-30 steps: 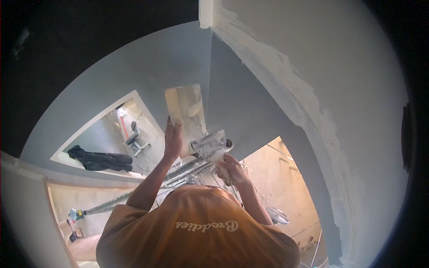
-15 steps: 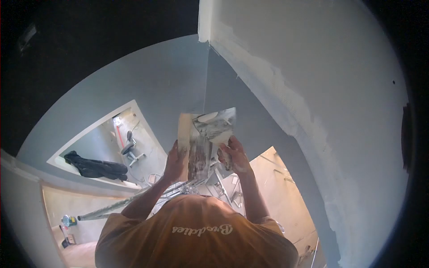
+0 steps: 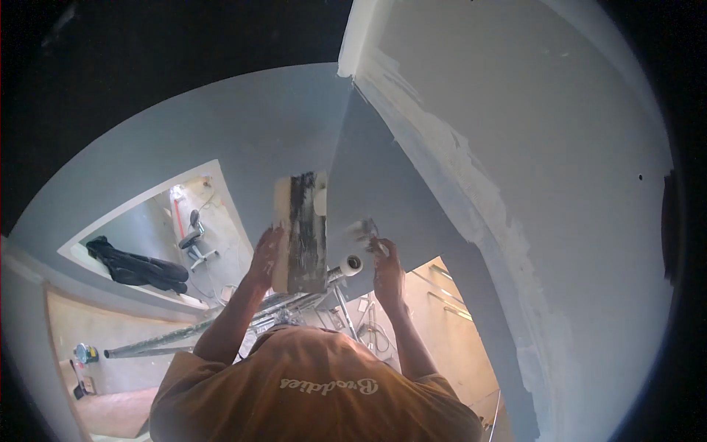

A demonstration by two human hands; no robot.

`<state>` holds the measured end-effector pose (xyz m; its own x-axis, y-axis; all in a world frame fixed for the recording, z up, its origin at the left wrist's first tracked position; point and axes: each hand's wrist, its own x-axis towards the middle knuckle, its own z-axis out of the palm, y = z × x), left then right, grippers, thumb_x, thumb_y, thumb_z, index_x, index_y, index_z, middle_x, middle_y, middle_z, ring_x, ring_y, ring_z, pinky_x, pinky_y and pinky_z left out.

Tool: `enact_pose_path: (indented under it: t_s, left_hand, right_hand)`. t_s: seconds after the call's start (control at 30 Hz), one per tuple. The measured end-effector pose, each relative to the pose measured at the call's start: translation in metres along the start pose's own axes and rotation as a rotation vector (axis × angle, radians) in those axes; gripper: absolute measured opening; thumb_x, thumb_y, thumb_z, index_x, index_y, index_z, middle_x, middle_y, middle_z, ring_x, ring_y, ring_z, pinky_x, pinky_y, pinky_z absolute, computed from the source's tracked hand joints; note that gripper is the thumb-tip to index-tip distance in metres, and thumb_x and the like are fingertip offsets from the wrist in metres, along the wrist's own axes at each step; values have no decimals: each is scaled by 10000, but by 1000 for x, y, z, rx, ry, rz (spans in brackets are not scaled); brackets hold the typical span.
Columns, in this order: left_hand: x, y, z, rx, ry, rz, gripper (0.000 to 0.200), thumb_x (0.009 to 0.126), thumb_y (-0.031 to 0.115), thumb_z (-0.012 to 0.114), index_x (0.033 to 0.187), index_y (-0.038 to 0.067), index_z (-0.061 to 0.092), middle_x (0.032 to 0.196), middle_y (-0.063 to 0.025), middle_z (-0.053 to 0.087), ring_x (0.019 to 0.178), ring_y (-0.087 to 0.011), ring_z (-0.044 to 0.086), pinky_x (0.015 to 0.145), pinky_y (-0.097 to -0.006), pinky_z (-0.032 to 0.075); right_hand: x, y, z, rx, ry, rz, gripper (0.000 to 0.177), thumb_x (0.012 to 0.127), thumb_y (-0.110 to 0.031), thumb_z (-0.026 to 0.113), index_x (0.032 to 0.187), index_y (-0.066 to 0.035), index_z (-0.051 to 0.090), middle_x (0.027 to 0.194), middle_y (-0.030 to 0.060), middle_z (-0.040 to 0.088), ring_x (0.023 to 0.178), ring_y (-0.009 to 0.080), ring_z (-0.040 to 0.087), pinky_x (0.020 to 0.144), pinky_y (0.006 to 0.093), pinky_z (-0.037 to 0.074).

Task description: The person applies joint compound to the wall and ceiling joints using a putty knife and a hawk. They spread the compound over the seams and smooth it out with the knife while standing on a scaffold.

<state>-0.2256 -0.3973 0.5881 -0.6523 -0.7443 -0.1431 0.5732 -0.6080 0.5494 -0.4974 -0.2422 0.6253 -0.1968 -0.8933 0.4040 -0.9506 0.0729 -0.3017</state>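
at one pale edge point(image 3: 283, 197) (blade point(image 3: 362, 228) apart), left hand point(image 3: 266, 256) holds board point(image 3: 306, 228).

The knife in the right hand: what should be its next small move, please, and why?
Probably move the knife left and take up the white dab. The dab sits on the right edge of the board that the left hand holds, while the right hand holds the knife apart from it.

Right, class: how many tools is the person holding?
2: a long flat tool in the left hand and a smaller, blurred blade in the right hand. Others may be hidden.
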Motion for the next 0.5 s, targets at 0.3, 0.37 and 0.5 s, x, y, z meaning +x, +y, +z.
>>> enact_pose_path:
  t_s: [0.3, 0.37, 0.5]
  left_hand:
    - [19, 9, 38, 968, 314, 651, 504, 1030, 250, 529, 1438, -16, 400, 1273, -200, 578, 1168, -275, 560, 981, -374, 440]
    - [20, 4, 32, 1028, 305, 672, 486, 1028, 239, 524, 1422, -23, 411, 1230, -215, 602, 1135, -291, 582, 956, -382, 450]
    - [3, 1, 73, 1128, 198, 709, 399, 1021, 201, 495, 1338, -39, 462, 1048, -240, 666, 966, -373, 658, 854, -407, 491]
  right_hand:
    - [-45, -25, -30, 1874, -161, 767, 308, 973, -28, 544, 1280, -24, 514, 1025, 83, 607, 785, 163, 594, 585, 275, 497]
    - [-45, -43, -31, 1842, -276, 752, 318, 973, -46, 562, 1287, -15, 524, 1041, 86, 612, 813, 170, 615, 588, 272, 503]
    - [-34, -38, -11, 1903, -332, 641, 318, 976, -67, 580, 1284, -12, 522, 1024, 102, 608, 755, 161, 600, 582, 270, 501]
